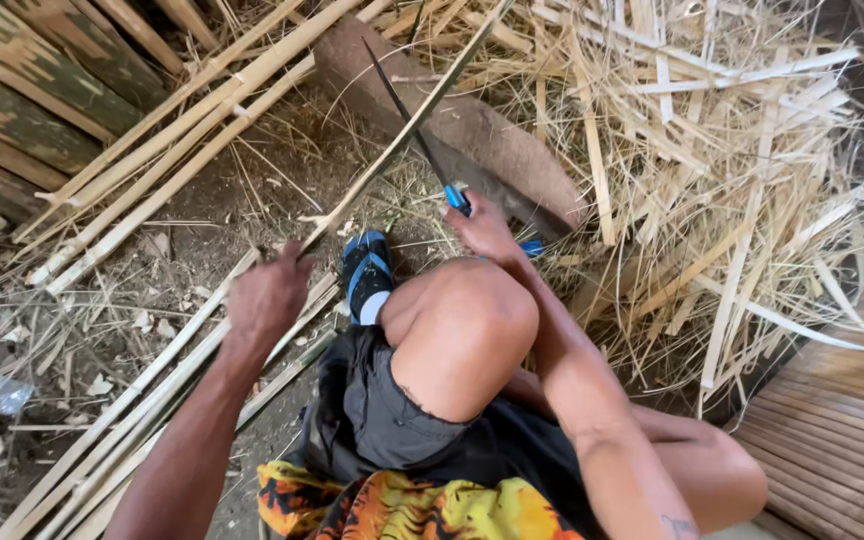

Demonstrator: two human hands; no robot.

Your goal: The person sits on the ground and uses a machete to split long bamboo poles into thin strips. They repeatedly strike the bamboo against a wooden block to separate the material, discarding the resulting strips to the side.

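Dirt floor: bamboo strip (392,145) gripped by left hand (267,292)

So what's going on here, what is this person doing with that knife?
A person crouches on the dirt ground among bamboo shavings. The right hand grips a long knife by its blue handle, the blade lying against a thin bamboo strip. The left hand holds that strip's lower end. More split strips lie on the left.
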